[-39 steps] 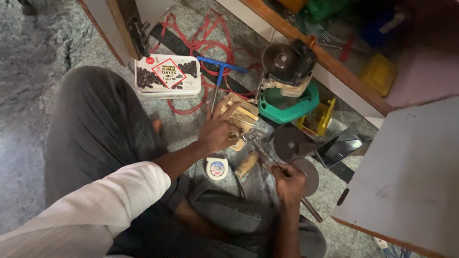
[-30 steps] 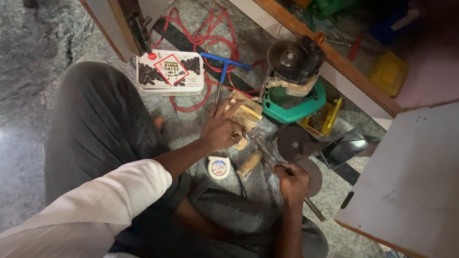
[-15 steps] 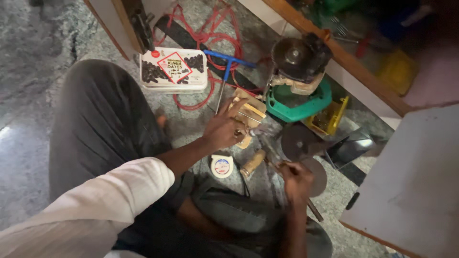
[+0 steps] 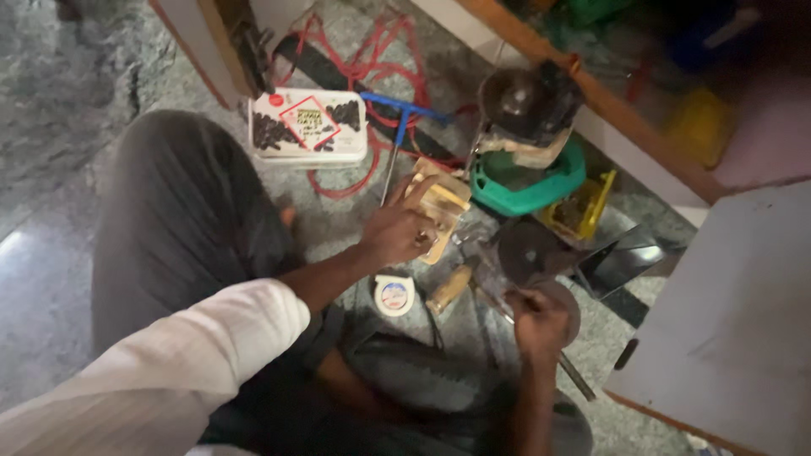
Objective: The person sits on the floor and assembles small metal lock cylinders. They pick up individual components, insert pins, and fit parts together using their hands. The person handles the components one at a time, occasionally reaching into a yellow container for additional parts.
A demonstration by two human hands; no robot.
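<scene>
Between your knees, on the stone floor, your left hand is closed on a small wooden block and presses it down. Your right hand is closed around a thin metal tool; its tip points up toward the block, but the picture is blurred and I cannot tell if the tip touches the wood.

Risks, as I judge them: your left fingers lie very near the line of the tool, so if the tip slips off the wood it can hit them. The block rests only on the floor under one hand, so a hard push may turn it. Two grey discs lie just beside your right hand, and a wrist could scrape on an edge. The red cable loops near your leg and could catch when you shift. The power tool stands on a green base near the block, so a pulled cable could tip it.

Count: one block, one thin tool, two discs, one tape measure, one wooden handle, one white box, one blue-handled tool, one power tool, one yellow tray, one white board.
</scene>
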